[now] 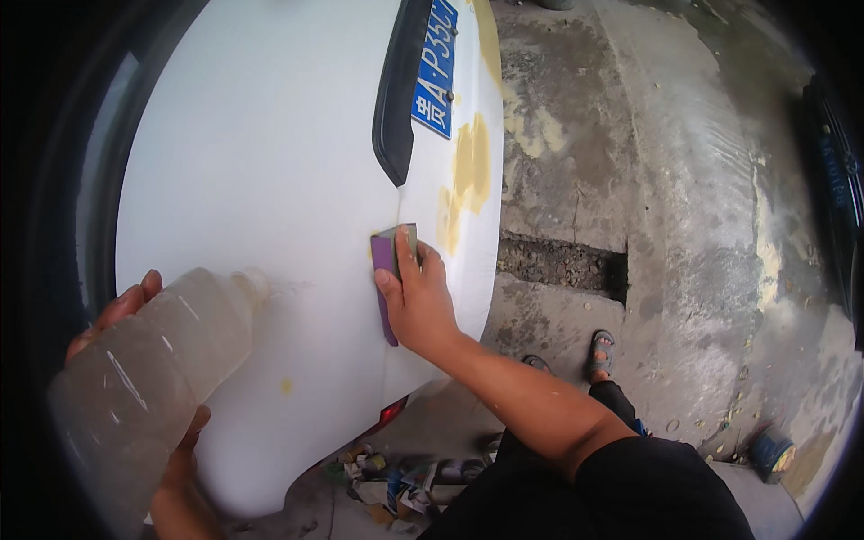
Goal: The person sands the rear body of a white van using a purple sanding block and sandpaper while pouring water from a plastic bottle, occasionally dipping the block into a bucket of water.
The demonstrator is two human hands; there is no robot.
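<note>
My left hand [126,315] grips a large, cloudy clear plastic bottle [162,369], tilted with its open mouth toward the white car panel [261,135] at left. My right hand [414,292] is closed over a block wrapped in purple sheet [385,316], pressed on the panel near a seam below the black trim strip [391,108]. Yellowish filler patches [470,166] show on the panel edge right of my right hand, and a small yellow spot [286,385] lies below the bottle's mouth.
A blue licence plate [434,72] is beside the trim. Cracked concrete ground [693,225] with a rectangular pit [558,265] lies right of the car. A can [771,452] stands at lower right, littered scraps [387,486] lie below the bumper, and a dark car [832,207] is at the far right.
</note>
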